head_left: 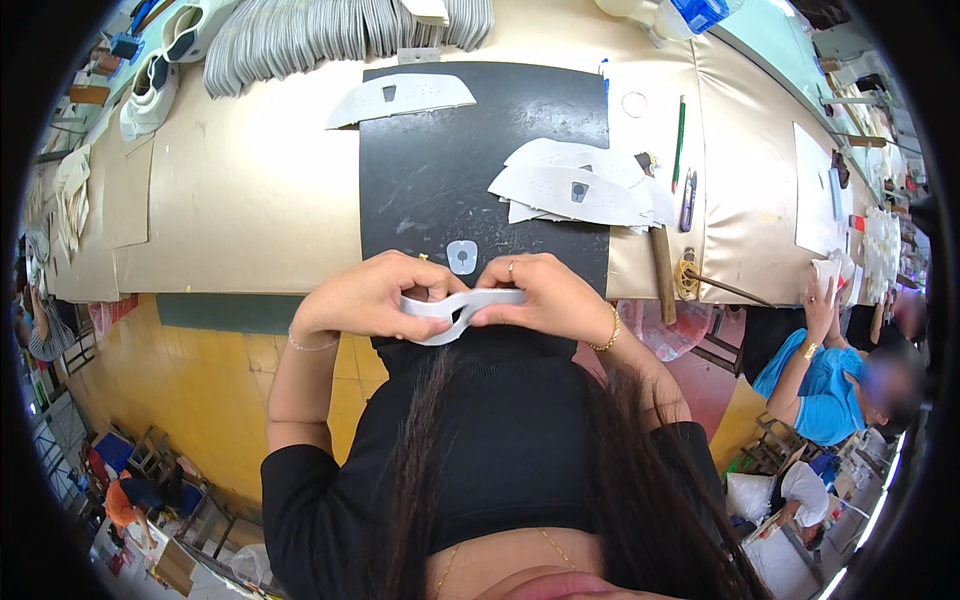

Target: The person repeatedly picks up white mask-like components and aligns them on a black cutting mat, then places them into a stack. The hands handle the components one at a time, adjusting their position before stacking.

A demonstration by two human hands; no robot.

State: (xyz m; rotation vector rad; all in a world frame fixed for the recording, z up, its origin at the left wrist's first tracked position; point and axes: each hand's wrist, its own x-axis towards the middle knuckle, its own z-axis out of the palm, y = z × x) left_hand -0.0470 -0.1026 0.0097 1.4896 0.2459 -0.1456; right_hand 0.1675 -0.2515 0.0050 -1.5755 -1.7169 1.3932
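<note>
Between both hands a white shoe-tongue-like piece (pixel 486 298) with a dark cut-out is bent, just off the table's near edge. My left hand (pixel 385 295) pinches its left end between thumb and fingers. My right hand (pixel 540 293) grips the other end, thumb on the near side. Just beyond the hands, a small grey patch (pixel 462 257) with a dark keyhole-shaped mark lies on the black mat (pixel 430 180). To the right, a pile of white perforated shoe pieces (pixel 560 180) overlaps the mat's edge. Another white piece (pixel 415 97) with a dark cut-out lies at the mat's far left.
A long row of stacked grey-white pieces (pixel 300 45) lines the far side, with white shoes (pixel 152 95) at left. A hammer (pixel 660 260), green pencil (pixel 679 140), thread snips (pixel 688 202) and a brush in a yellowish pot (pixel 686 278) lie right. A co-worker in blue (pixel 830 390) sits at right.
</note>
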